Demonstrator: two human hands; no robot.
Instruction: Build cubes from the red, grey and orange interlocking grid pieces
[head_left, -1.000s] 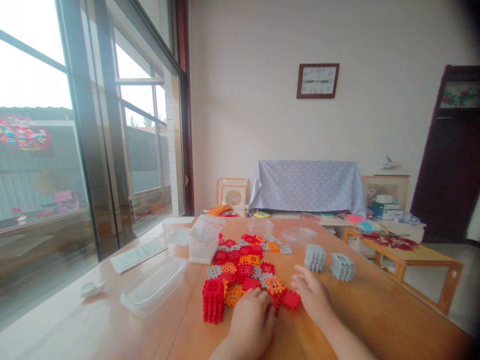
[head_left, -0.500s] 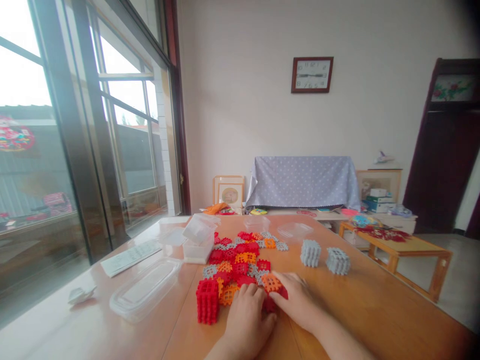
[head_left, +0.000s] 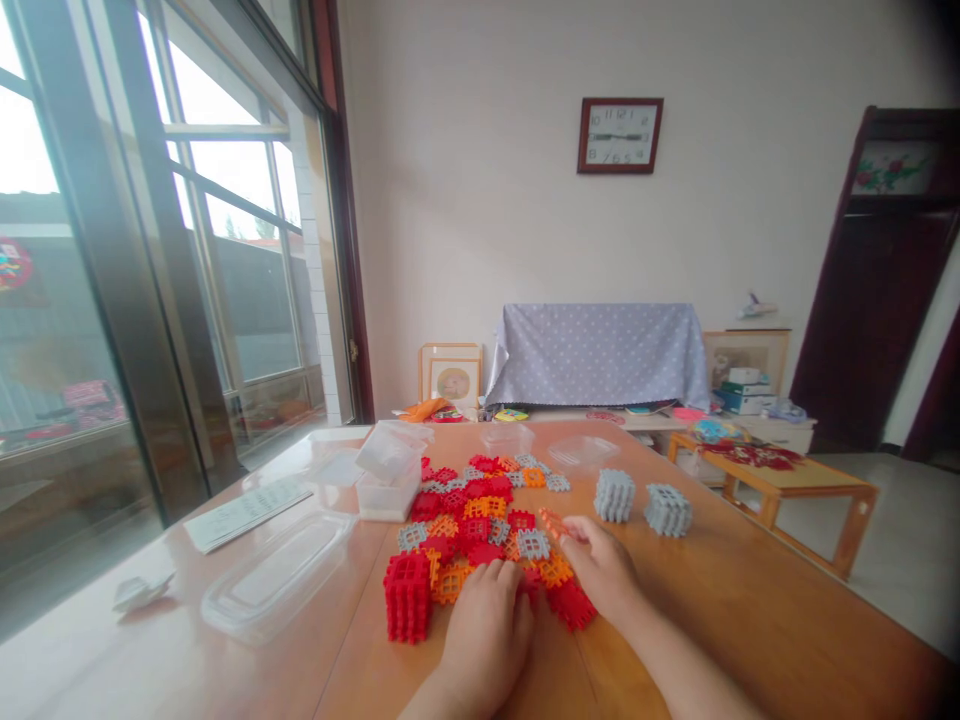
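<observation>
A pile of flat red, orange and grey interlocking tiles [head_left: 480, 510] lies spread on the wooden table [head_left: 735, 610]. My left hand [head_left: 484, 635] rests palm down on the near edge of the pile, fingers on red and orange tiles. My right hand [head_left: 600, 565] holds an orange tile [head_left: 553, 523] lifted slightly above the pile. A red cube built from tiles [head_left: 407, 596] stands to the left of my left hand. Two grey cubes [head_left: 614, 495] [head_left: 667, 509] stand beyond my right hand.
A long clear plastic lid [head_left: 274, 572] lies at the left, with a paper sheet [head_left: 236, 512] and a small clear box [head_left: 388, 480] behind it. Two round clear lids [head_left: 581, 452] lie at the far table edge. A low wooden table [head_left: 780, 478] stands at the right.
My right hand slid leftward into the pile, took an orange tile and raised it. My left hand stayed on the near tiles. The camera shifted slightly.
</observation>
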